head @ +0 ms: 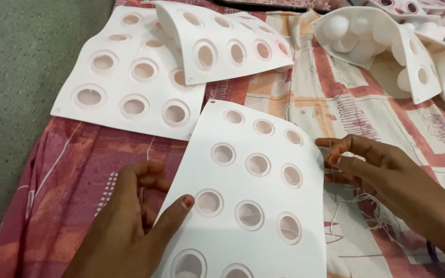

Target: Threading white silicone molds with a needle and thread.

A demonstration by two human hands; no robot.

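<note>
Left hand [130, 221] pins one sheet [253, 195] under its thumb (two more [130, 77] lie beyond), right hand [372, 164] pinching thread [331, 159].

Patterned red cloth [68, 170] beside seemingly grey-green floor [16, 77].
</note>
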